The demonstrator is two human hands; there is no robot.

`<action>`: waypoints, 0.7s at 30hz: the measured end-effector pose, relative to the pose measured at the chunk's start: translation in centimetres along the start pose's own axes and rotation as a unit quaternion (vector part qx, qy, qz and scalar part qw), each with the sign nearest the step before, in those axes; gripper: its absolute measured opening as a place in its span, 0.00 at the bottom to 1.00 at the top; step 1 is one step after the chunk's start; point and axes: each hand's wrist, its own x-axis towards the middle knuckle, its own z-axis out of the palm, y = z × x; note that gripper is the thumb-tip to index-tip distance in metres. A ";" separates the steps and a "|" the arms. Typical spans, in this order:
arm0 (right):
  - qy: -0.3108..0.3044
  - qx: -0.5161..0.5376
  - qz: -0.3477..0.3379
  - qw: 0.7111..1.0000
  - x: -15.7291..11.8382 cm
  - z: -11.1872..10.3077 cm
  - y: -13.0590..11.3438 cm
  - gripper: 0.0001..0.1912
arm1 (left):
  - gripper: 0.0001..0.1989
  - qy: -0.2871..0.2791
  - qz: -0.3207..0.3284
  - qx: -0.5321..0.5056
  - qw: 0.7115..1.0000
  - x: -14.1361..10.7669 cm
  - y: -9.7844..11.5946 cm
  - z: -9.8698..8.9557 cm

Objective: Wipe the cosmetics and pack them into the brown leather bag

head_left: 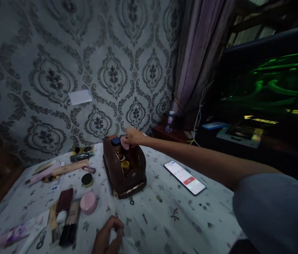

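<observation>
Head view: the right hand (133, 136) pinches a pink disc (125, 143) at the far end of the open brown bag (111, 173), whose long axis runs away from the person — the loosely curled left hand (109, 233) sits apart, nearside, its hold impossible to tell.

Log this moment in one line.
right hand: holds pink disc at open bag | left hand: curled over cloth | inside bag: blue cap, yellow cap | phone: lit, right of bag

Left hand (108, 235) partly beyond bottom edge
</observation>
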 end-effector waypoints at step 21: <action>-0.108 -0.079 0.066 0.989 5.1 7.3 -0.9 0.17 | 0.14 -0.015 0.018 0.013 1.000 0.6 -1.9 0.3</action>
